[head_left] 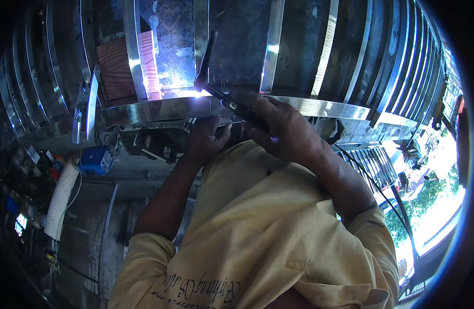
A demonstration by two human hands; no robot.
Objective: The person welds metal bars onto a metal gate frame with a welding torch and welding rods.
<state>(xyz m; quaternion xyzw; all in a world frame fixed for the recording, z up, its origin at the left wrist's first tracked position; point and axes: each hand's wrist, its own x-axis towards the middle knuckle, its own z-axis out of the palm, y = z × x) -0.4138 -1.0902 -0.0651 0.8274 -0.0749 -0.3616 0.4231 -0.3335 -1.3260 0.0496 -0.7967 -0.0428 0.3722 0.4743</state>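
My right hand [283, 123] is wrapped round a TIG welding torch [232, 104], whose dark back cap points up and away. A bright arc glows at the torch's head, against the near edge of a shiny metal bar [180, 106]. The bar runs crosswise in front of me and joins several upright metal slats [200, 41]. Close below the bar, my left hand [210, 138] is closed with its fingers curled. Whether a thin rod lies in its fingers I cannot make out.
A reddish-brown ridged block [116, 69] lies between slats at the left. Short metal strips [91, 105] lean nearby. Lower left are a blue box [96, 160] and a white pipe [60, 201]. A black cable [371, 180] runs down at the right, near the bright opening.
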